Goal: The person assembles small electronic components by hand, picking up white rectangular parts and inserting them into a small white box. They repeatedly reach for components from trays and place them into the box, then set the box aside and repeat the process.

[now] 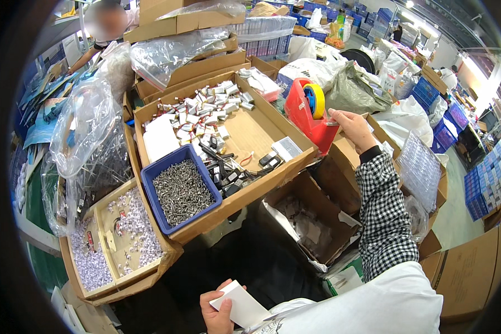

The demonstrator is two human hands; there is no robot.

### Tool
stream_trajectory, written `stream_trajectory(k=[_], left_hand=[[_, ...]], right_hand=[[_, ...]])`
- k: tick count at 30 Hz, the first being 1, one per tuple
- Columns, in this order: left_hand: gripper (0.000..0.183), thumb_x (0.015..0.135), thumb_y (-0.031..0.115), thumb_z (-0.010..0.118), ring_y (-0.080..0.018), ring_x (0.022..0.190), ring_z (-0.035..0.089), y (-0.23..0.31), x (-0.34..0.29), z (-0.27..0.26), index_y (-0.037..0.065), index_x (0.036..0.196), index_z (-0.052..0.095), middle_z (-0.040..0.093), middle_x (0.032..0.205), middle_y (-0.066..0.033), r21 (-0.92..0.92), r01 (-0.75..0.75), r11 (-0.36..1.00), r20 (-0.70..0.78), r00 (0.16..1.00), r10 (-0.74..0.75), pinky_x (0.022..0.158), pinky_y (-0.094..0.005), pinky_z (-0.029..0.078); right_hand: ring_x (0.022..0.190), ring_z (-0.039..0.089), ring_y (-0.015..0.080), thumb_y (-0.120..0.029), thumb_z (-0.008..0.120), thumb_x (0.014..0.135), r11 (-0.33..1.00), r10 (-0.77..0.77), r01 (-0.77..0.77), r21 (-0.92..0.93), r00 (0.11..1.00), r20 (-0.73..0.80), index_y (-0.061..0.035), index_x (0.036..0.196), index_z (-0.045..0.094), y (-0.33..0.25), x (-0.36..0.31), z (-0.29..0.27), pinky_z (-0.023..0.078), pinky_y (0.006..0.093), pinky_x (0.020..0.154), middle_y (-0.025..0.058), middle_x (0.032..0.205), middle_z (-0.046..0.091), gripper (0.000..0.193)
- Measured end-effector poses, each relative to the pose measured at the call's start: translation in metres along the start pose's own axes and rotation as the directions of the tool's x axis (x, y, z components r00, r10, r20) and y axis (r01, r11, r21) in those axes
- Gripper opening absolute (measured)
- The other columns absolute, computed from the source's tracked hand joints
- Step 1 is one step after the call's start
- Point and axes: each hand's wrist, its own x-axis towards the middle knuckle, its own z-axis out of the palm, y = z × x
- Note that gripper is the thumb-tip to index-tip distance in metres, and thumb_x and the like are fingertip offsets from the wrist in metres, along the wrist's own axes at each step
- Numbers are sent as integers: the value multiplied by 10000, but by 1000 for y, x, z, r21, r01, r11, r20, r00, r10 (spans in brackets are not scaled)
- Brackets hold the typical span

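Observation:
At the lower middle, my left hand (217,312) is closed around a small, flat white box (241,303), thumb on its face. My right arm reaches out to a red tape dispenser (306,119) that carries a yellow roll of tape (315,101). Thumb and fingertips of my right hand (353,128) are pinched at the dispenser's cutting edge, on the tape's end; the strip itself is hard to make out. The dispenser stands at the right corner of a cardboard tray (250,131) holding many small silver battery-like packs with wires (197,114) and black devices (228,170).
A blue bin (148,181) of small metal screws sits at the tray's near edge. Left of it, a wooden divided tray (110,245) holds small whitish parts. Below the dispenser stands an opened carton (345,222). Plastic bags (83,133) crowd the left; a person (108,28) is beyond.

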Motion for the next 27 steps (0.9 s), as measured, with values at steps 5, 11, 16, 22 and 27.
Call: stream_trajectory(k=[5, 11, 16, 22, 27], left_hand=[[252, 917, -7, 519, -274, 1064, 557, 4, 0, 1, 62, 1147, 439, 522, 1267, -229, -31, -8, 999, 13, 1000, 8, 927, -374, 446], [257, 917, -6, 518, -286, 1074, 554, 11, -3, 2, 62, 1153, 438, 511, 1277, -233, -83, 1, 997, 42, 999, 3, 935, -380, 441], [269, 916, -3, 523, -283, 1064, 557, 14, -5, 3, 64, 1163, 439, 521, 1255, -228, -82, -4, 997, 28, 1000, 7, 929, -377, 444], [269, 912, 5, 536, -260, 1031, 563, 14, -7, 1, 68, 1159, 449, 560, 1165, -191, -71, 24, 997, -1, 1000, -24, 912, -369, 455], [273, 913, 11, 537, -266, 1046, 561, 13, -7, 1, 67, 1164, 446, 551, 1189, -202, -94, 21, 995, 5, 1000, -21, 920, -373, 454]], right_hand=[[921, 580, 132, -231, 635, 853, 972, 42, -49, 232, 999, 34, 54, 965, 681, -5, -12, 1, 399, 251, 877, 82, 949, 674, 310], [564, 384, 21, -308, 675, 861, 941, -28, 39, 337, 999, -37, -71, 917, 668, -22, -14, 6, 330, 188, 521, -62, 705, 534, 243], [619, 451, 24, -346, 681, 854, 948, 68, -23, 318, 989, -130, -107, 868, 653, -19, -29, 6, 323, 170, 565, -64, 737, 568, 241], [699, 500, 24, -293, 671, 858, 845, 178, -115, 523, 981, -71, -109, 876, 659, -7, -58, 12, 373, 171, 592, -72, 769, 570, 185], [743, 558, 43, -257, 649, 877, 738, 239, -211, 641, 970, 45, -90, 969, 656, -4, -68, 14, 436, 180, 631, -40, 871, 631, 191]])
